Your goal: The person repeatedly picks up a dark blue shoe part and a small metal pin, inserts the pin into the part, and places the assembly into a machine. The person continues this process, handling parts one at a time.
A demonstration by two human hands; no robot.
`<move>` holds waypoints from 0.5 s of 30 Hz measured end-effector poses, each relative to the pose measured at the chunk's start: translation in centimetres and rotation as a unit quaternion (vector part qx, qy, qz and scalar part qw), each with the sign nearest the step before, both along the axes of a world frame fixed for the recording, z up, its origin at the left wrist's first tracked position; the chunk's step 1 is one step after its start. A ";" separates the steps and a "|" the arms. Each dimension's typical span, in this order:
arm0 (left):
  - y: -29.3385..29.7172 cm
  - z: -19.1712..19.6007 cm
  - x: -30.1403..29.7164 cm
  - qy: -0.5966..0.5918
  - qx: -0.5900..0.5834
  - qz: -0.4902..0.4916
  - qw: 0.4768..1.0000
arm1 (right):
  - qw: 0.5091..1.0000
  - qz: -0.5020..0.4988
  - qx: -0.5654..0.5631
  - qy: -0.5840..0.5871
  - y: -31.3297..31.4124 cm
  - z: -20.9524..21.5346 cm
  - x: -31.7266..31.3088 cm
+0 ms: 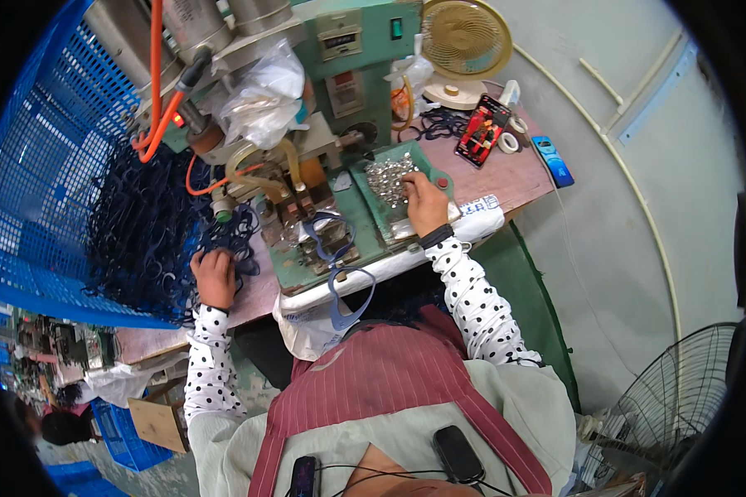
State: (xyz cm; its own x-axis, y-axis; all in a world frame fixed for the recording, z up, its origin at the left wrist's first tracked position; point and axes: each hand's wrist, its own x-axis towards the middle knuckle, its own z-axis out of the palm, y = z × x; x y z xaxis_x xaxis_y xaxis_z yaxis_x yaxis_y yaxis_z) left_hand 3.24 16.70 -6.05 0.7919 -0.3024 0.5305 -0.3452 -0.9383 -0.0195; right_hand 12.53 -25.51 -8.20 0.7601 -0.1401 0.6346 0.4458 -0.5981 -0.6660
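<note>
My left hand [214,280] is at the pile of dark blue looped straps [242,236], its fingers curled and pressed together on them. My right hand [425,205] reaches into a green tray [413,152], fingertips pinched at the heap of small shiny silver metal parts [387,178]; anything between them is too small to make out. Between my hands stands a green press machine [333,137]. A blue-grey strap with open loops [340,302] lies across its work spot and hangs over the front edge toward my lap.
At the left, a big blue mesh basket [37,207] holds many dark straps. Orange hoses [157,74] and a plastic bag [265,95] hang by the press. Two phones [483,131], tape rolls [508,143] and a small fan [466,37] are on the right; a floor fan [675,398] stands lower right.
</note>
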 end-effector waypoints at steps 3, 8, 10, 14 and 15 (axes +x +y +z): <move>-4.2 3.0 -0.5 -0.093 -0.074 0.003 0.993 | 0.997 -0.027 -0.074 -0.027 0.9 1.5 -0.1; -12.8 7.7 -2.1 -0.174 -0.130 -0.101 0.971 | 0.983 0.117 0.089 0.111 4.7 7.2 -2.1; -14.7 8.2 -2.5 -0.187 -0.126 -0.141 0.964 | 0.961 0.201 0.139 0.130 5.7 9.3 -3.2; -17.7 8.7 -2.5 -0.154 -0.158 -0.236 0.946 | 0.935 0.267 0.144 0.184 7.3 11.6 -5.1; -18.1 8.8 -2.5 -0.145 -0.169 -0.258 0.940 | 0.936 0.265 0.139 0.185 7.5 11.7 -5.3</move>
